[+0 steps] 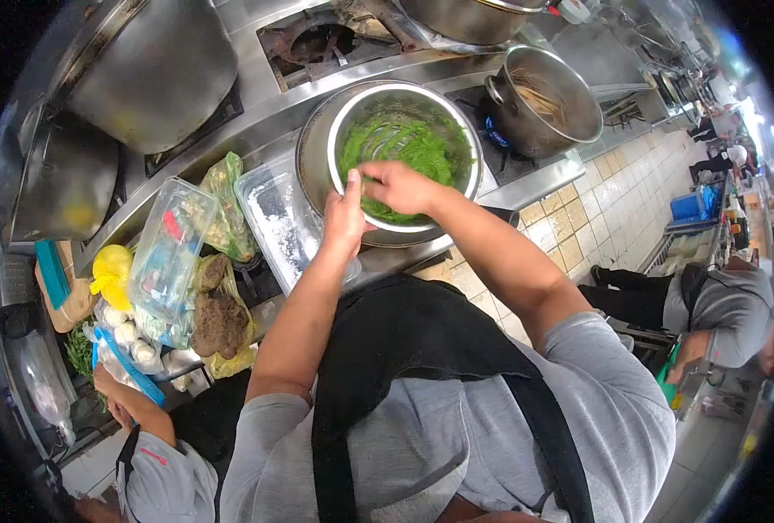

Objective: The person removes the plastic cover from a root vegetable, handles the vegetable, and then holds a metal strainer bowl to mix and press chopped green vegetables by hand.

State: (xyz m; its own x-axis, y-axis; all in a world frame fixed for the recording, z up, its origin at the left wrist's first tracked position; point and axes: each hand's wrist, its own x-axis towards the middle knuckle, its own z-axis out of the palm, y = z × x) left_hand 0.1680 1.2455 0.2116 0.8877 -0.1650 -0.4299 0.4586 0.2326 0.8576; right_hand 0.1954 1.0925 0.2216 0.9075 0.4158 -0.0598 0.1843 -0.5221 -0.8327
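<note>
A shiny metal bowl (342, 122) sits in or on a wider metal pan (313, 144) on the cooker and holds a bright green, wet mixture (426, 152). My left hand (345, 220) grips the bowl's near-left rim, thumb up along the edge. Over the bowl, my right hand (400, 188) is closed, apparently round the handle of a whisk (394, 139). Curved wire loops show in the green mixture; the handle is hidden by my fingers. Left of the bowl lies a clear plastic tray (274, 205) with white powder in it.
A pot (570, 122) with a lit flame under it stands at the right. Large pots (160, 78) fill the back left. A clear container (173, 248), bagged food and a yellow bag (111, 275) crowd the left. Co-workers stand at left (165, 475) and right (731, 305).
</note>
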